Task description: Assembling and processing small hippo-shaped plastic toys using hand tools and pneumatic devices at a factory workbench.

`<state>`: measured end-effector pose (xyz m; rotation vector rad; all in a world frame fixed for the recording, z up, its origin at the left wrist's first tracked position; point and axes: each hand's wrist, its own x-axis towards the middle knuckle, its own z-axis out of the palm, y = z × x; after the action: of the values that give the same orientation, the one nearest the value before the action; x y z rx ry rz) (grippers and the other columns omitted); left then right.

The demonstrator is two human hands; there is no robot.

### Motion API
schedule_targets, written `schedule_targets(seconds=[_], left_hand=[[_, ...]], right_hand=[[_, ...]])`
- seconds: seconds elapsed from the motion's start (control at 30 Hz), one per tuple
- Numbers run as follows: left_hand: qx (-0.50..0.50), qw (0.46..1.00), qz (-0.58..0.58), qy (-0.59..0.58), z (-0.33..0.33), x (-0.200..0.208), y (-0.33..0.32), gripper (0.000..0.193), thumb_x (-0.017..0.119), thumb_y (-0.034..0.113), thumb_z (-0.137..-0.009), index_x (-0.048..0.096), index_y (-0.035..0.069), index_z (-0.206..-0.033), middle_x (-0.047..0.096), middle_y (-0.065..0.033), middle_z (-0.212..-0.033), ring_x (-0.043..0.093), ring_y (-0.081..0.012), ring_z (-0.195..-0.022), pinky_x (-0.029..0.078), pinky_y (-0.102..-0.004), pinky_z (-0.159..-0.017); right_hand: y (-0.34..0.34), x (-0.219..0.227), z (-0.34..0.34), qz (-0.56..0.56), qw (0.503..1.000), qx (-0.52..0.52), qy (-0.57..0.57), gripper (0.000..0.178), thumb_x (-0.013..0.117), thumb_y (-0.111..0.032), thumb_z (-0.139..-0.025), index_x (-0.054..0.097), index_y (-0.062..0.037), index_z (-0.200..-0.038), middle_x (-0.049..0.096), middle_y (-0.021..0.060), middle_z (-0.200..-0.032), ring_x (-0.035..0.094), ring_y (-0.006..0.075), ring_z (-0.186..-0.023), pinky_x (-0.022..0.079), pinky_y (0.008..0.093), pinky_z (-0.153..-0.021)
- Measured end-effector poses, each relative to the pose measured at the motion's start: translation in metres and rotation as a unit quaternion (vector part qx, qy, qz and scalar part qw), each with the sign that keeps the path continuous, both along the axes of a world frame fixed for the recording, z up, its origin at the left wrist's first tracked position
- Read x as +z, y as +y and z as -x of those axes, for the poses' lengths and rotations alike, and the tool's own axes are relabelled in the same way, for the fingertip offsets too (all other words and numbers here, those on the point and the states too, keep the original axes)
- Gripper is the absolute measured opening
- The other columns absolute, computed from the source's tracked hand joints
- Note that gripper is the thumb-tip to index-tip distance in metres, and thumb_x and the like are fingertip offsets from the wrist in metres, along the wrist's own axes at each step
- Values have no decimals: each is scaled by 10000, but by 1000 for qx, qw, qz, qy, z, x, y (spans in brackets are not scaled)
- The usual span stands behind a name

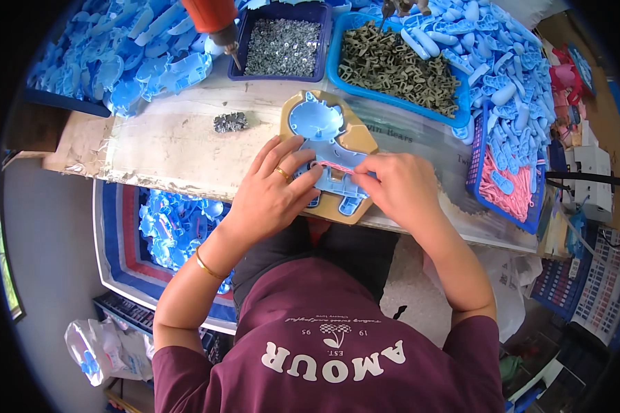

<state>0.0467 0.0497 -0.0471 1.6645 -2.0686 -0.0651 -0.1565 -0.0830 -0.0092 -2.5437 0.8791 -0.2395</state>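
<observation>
A light blue plastic toy shell half (315, 119) lies hollow side up in a tan fixture (356, 135) at the table's front edge. Across its lower part runs a thin pink cord (337, 166). My right hand (398, 184) pinches the cord's right end between thumb and fingers. From the left, my left hand (272, 182) rests over the shell, its fingers stretched and apart, the tips beside the cord's left end. Smaller blue pieces (349, 206) sit at the fixture's lower end.
Behind the fixture stand a dark blue tray of small silvery metal parts (282, 47) and a blue tray of brownish metal clips (399, 69). An orange screwdriver (213, 20) hangs above. Blue shells (151, 58) heap left; a basket of pink cords (506, 182) stands right.
</observation>
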Motion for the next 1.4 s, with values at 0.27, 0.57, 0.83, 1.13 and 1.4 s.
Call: schedule_targets(seconds=[0.27, 0.57, 0.83, 1.13, 1.4], left_hand=[[1, 1000, 15, 7, 0, -2, 2, 351, 733, 202, -860, 667, 116, -1194, 585, -80, -1307, 470, -327, -1351, 361, -515, -1165], [-5, 999, 13, 30, -6, 9, 3, 350, 720, 236, -877, 658, 92, -1189, 590, -101, -1298, 496, -345, -1318, 384, -499, -1139], [192, 977, 94, -25, -88, 23, -65, 64, 654, 120, -872, 698, 105, -916, 656, -67, -908, 627, -298, -922, 538, -426, -771], [190, 941, -267, -80, -117, 40, -159, 266, 752, 265, -823, 760, 78, -1011, 748, -104, -1039, 701, -318, -1032, 570, -412, -874], [188, 961, -179, -97, -108, 35, -160, 225, 617, 245, -876, 752, 130, -1014, 743, -120, -1009, 707, -330, -993, 571, -463, -856]], right_hand=[[-3, 8, -7, -3, 998, 23, 61, 143, 753, -278, -830, 771, -137, -815, 666, 111, -646, 671, 319, -655, 491, 436, -611], [-13, 67, -74, -45, 989, 60, -128, 359, 772, -204, -847, 709, -106, -1186, 725, 96, -858, 705, 228, -747, 529, 375, -661], [-66, 108, -220, 390, 752, -27, -531, 543, 687, -352, -964, 523, -11, -1354, 701, 140, -988, 710, 245, -918, 546, 360, -824], [-46, 130, -182, -174, 899, 28, -401, 271, 708, -48, -903, 556, 0, -1121, 638, 39, -780, 625, 113, -597, 505, 270, -568], [-49, 118, -151, -201, 892, 35, -402, 279, 706, -48, -903, 558, -5, -1135, 625, 40, -774, 612, 105, -602, 493, 258, -562]])
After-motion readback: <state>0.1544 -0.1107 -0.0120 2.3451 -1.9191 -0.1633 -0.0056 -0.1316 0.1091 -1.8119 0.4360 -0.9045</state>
